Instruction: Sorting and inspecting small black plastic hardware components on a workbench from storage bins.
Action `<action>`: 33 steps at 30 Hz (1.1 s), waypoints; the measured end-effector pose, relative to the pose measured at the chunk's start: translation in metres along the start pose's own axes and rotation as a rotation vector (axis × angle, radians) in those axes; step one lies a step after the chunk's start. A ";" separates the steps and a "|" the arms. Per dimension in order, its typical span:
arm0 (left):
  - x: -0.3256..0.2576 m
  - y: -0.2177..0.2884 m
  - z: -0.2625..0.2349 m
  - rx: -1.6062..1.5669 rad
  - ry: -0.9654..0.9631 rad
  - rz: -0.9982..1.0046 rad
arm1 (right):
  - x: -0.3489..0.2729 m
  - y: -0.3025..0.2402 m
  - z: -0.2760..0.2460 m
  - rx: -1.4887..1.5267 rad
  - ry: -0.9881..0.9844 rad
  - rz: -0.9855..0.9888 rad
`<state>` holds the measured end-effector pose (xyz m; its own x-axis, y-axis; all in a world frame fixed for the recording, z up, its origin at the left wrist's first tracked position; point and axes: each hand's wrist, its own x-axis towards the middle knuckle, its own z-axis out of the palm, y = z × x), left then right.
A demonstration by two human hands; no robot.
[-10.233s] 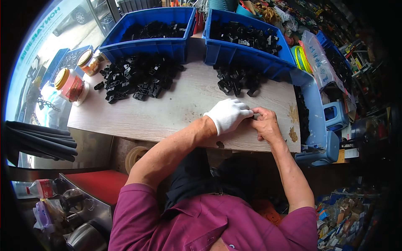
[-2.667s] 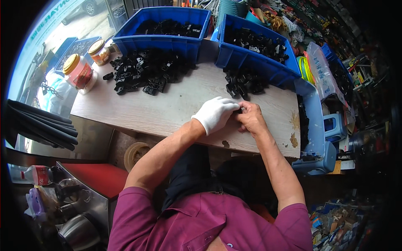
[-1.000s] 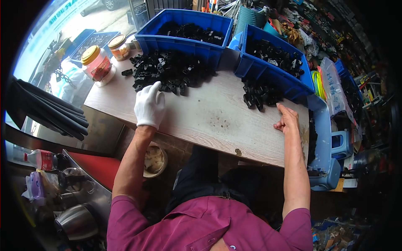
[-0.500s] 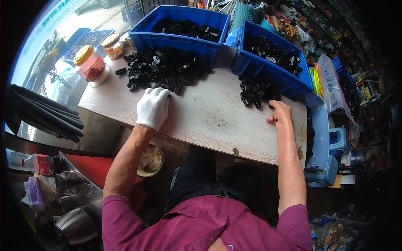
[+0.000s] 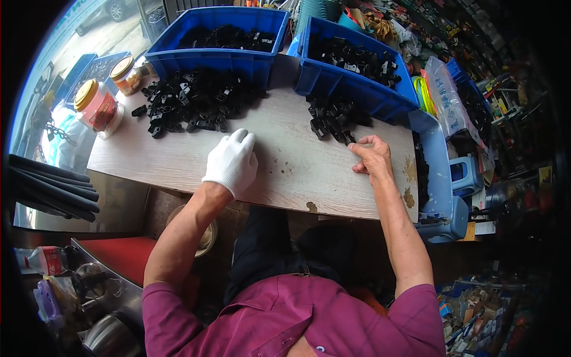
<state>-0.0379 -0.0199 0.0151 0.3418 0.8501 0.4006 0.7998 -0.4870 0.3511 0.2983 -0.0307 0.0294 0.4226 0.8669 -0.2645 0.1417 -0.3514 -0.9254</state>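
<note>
My left hand [image 5: 231, 162], in a white knitted glove, rests over the near middle of the table with its fingers curled closed. Whatever lies inside them is hidden. To its far left spreads a large pile of small black plastic parts [image 5: 184, 101]. My bare right hand [image 5: 375, 159] is at the near edge of a smaller pile of black parts [image 5: 327, 113]. Its fingertips close on one black part [image 5: 347, 137] at that edge.
Two blue bins, a left one [image 5: 208, 59] and a right one [image 5: 357, 80], hold more black parts behind the piles. Two gold-lidded jars, one larger [image 5: 98, 110] and one smaller [image 5: 126, 76], stand at far left. A light-blue container [image 5: 437, 172] adjoins the table's right edge.
The view has shifted, so the table sits further left. My left hand has drawn away from the large pile toward the middle. My right hand has come to a part at the small pile's near edge.
</note>
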 end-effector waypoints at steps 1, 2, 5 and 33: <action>0.003 0.003 -0.005 -0.052 -0.068 -0.034 | -0.001 0.000 0.001 -0.020 0.022 -0.031; 0.005 0.003 -0.009 -0.117 -0.104 -0.041 | -0.002 -0.001 0.002 -0.040 0.043 -0.063; 0.008 -0.007 -0.009 -0.176 -0.157 -0.030 | 0.003 -0.003 0.001 -0.139 -0.004 -0.057; -0.001 0.012 0.018 -0.138 0.074 0.097 | -0.049 -0.005 0.023 -0.184 -0.292 -0.009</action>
<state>-0.0204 -0.0232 0.0037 0.3728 0.7829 0.4980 0.6879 -0.5934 0.4179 0.2560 -0.0637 0.0405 0.1499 0.9255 -0.3477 0.3143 -0.3780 -0.8708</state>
